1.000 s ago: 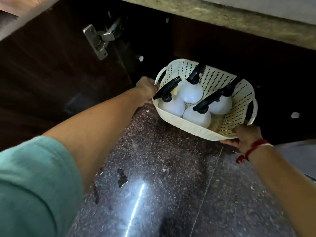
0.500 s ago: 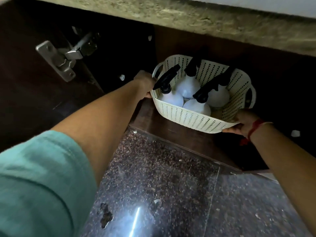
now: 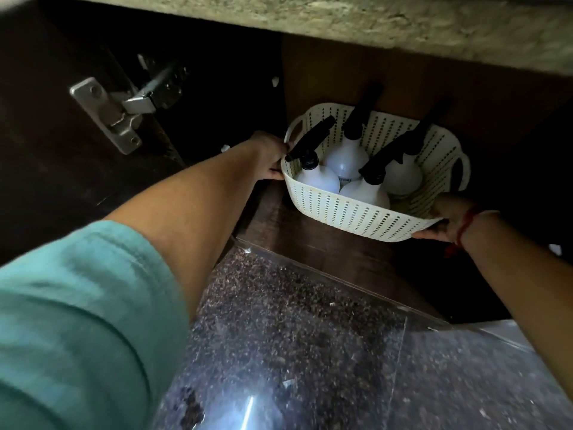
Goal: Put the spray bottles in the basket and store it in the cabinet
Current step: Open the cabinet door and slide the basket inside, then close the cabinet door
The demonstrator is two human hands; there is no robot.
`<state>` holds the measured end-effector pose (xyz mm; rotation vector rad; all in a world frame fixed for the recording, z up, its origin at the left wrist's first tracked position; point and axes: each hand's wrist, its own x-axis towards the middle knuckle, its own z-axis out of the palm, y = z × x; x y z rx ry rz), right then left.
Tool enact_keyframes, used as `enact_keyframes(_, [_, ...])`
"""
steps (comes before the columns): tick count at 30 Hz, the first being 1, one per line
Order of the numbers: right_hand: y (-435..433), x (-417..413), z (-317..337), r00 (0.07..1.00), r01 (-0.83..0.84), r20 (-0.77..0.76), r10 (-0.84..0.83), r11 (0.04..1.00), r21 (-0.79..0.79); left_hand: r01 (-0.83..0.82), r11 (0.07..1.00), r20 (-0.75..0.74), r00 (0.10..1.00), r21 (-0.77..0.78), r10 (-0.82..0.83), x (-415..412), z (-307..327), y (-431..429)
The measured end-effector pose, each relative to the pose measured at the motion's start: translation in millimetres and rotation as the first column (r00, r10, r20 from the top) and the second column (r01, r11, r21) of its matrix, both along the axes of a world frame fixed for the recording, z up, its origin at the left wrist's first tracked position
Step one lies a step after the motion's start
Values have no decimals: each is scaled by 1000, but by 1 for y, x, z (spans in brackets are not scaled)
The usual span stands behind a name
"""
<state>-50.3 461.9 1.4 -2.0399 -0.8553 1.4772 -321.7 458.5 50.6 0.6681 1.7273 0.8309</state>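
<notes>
Two hands hold the load: we see the left hand (image 3: 269, 158) with its fingers (image 3: 277, 174) curled around the left rim of the basket (image 3: 356, 212), below that side's handle loop, and the right hand (image 3: 441, 220) closed on the near right corner, its fingers mostly hidden beneath the base. A red thread (image 3: 463, 226) circles the right wrist, and a teal sleeve (image 3: 80, 321) covers the left upper arm. Moving outward, we find four spray bottles (image 3: 317, 181) standing upright in the perforated cream basket, white bodies touching one another, black trigger heads pointing up and to the right. The basket sits inside the cabinet (image 3: 403, 76), over its wooden floor panel (image 3: 310, 243); we cannot tell whether the base rests on the panel or hangs just above it. To the left, the open door carries a metal hinge (image 3: 117, 113), and the speckled stone floor (image 3: 310, 352) lies in front. We judge the loading step complete and the storing step in hand. The next move, in our view, calls for settling the basket flat and well back, keeping the tall triggers clear of the stone ledge (image 3: 372, 23) above, then releasing both grips and closing the door.
</notes>
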Motion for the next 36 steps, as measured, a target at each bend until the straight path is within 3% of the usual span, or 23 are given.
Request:
enact_keyframes(4, [-15,-2,11,1000,-25,13,26,997,-78,-160,983,-39,986,89,164,0,-8,-14])
enact_keyframes(6, [-27,-5,8,996,-53,67,55,998,-39,-200,972,-165,962,125,219,-4,-18,-24])
enact_keyframes(8, [-46,-9,6,987,-68,149,53,993,100,-215,969,-335,910,123,245,-4,-21,-44])
enact_keyframes(11, [-72,-17,2,955,-83,296,-1,959,271,-124,985,-496,851,124,170,5,-21,-87])
enact_keyframes(14, [-106,-39,11,929,-78,369,-36,954,291,-70,992,-527,842,103,114,9,-25,-135])
enact_keyframes(17, [-142,-63,15,905,-192,425,33,922,337,2,997,-588,808,78,44,5,-23,-181])
enact_keyframes(23, [-218,-124,48,893,-393,388,227,814,428,54,997,-692,722,47,-6,-18,25,-273])
enact_keyframes(27, [-257,-167,102,823,-559,432,368,656,507,119,990,-755,655,70,-25,-44,82,-321])
enact_keyframes(30, [-276,-200,156,706,-706,547,450,390,591,248,966,-808,583,75,-87,-62,131,-350])
enact_keyframes(33, [-280,-238,213,644,-727,599,476,136,673,364,927,-879,467,90,-98,-85,178,-368])
enact_keyframes(36, [-272,-273,261,587,-729,650,482,-33,683,437,884,-956,293,165,33,-114,215,-376])
